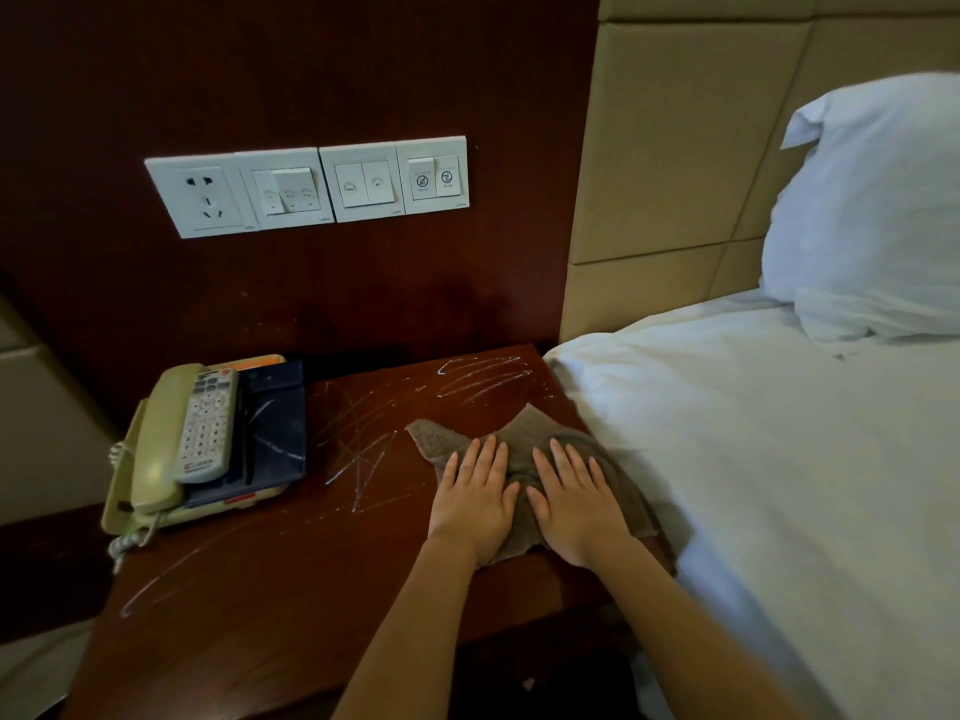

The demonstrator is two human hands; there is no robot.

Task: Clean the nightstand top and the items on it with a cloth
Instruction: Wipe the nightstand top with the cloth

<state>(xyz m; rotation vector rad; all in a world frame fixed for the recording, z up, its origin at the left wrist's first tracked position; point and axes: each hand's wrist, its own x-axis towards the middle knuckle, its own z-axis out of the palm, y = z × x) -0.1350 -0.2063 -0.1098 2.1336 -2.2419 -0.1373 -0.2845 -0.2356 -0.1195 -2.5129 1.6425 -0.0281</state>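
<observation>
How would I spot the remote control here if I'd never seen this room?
Find the dark wooden nightstand beside the white bed; at its left rear sits a beige telephone. The remote control lies on top of that phone, just right of the handset: a long, pale grey bar covered in small buttons.

Both bare forearms enter from the near edge and converge toward the middle of the view, the left arm angled up from near-left and the right arm from near-right. Left hand [475,498] lies palm down, flat, 4 fingers extended and slightly spread pointing far, thumb tucked toward the right. Right hand [576,498] mirrors it just beside, palm down, fingers extended and slightly fanned, its thumb pointing left so that the 2 thumb tips sit nearly touching; neither hand is curled around anything.
</observation>
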